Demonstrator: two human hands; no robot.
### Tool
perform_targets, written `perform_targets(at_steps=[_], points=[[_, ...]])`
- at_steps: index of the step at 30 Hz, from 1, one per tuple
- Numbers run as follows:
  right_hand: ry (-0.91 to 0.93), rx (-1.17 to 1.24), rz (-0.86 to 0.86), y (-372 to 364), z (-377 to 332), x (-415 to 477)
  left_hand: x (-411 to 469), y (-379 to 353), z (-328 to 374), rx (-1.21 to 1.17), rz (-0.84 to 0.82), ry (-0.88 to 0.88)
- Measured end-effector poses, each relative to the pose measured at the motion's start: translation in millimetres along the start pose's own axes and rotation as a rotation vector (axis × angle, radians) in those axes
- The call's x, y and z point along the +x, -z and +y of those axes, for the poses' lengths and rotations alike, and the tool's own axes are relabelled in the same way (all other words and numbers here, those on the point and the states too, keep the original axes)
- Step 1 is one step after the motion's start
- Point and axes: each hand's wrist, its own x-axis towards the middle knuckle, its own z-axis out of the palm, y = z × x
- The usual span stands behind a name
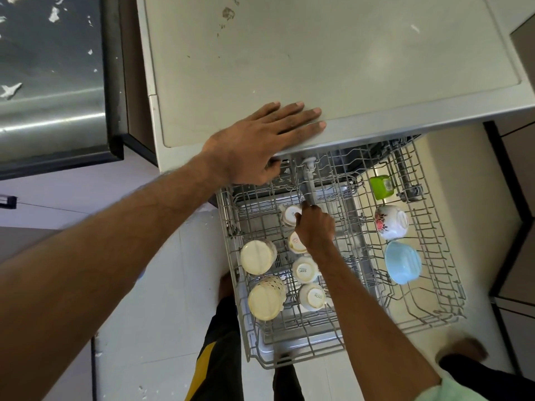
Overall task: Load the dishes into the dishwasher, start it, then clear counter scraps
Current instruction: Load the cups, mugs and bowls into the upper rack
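Pale green sleeve (447, 391), black trousers (224, 337) with yellow stripe.

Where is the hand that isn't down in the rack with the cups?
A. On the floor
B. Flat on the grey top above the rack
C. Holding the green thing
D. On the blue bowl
B: the left hand lies with its fingers straight and flat on the grey top, just above the pulled-out rack.
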Motion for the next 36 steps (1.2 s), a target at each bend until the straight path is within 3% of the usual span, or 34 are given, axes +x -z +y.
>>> perform_targets(at_steps=[13,19,25,36], points=[[-0.122,0.167,-0.047,34.1,-6.2,-48.6,-1.3,-3.4,-0.7,-0.046,-0.008,-0.013],[-0.077,0.227,0.069,97.3,-35.6,-86.3,-7.6,10.9,7.6,-0.068,-0.088,0.017],[0.047,0.275,0.181,184.2,-90.8,-107.8,-76.1,32.7,9.5,-0.314,-0.135,0.149],[0.425,0.235,0.304,253.2,-263.2,-138.2,-322.7,116.3,-58.4,-0.370,0.123,0.868]])
